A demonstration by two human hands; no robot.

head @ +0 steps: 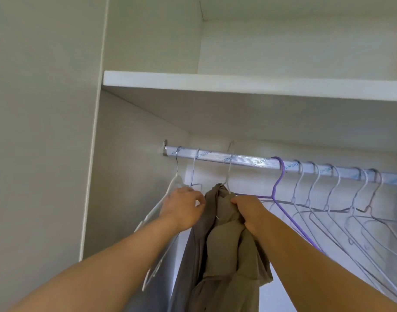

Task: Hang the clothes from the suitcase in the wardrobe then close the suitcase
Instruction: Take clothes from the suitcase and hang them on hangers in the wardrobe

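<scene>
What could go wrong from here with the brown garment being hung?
1. The white hanger's hook shows above the rail and may not be seated, so it could drop.
2. The right hand grips the brown garment bunched, so it may hang crooked or slip off.
3. The purple hanger lies close and could snag.

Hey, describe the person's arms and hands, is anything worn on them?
Nothing worn shows. The left hand and right hand are bare: no gloves, watch or bracelet, and no rings on the fingers in view. The left forearm and right forearm are bare too, with no sleeve in the picture.
</scene>
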